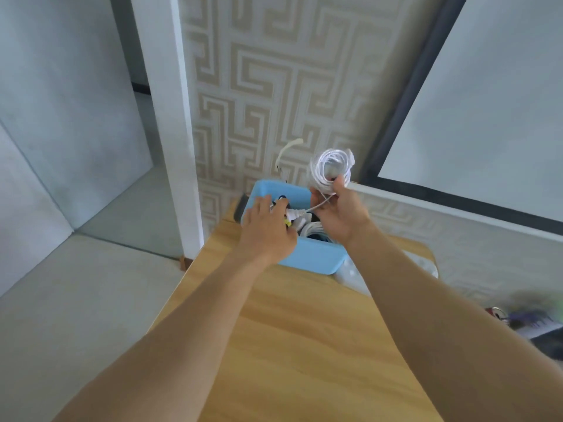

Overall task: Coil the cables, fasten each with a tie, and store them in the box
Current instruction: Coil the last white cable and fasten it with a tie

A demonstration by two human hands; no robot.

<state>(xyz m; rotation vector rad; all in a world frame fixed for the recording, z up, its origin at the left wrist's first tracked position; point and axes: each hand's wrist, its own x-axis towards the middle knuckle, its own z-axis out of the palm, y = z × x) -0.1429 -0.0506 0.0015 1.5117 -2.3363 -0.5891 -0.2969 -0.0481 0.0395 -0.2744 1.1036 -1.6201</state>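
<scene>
Wooden counter runs near to far, blue box at its far end against the wall. Left hand reaches into the box, fingers curled round the white plug end of a cable. Right hand just above the box pinches a white coiled cable, fingers closed on the loops; no tie visible on it, too blurry to be sure. A thin strand links coil to plug. Risks: untied coil likely springs loose if dropped in; the strand may snag on cables already in the box; tugging could slide the box toward the counter edge.
</scene>
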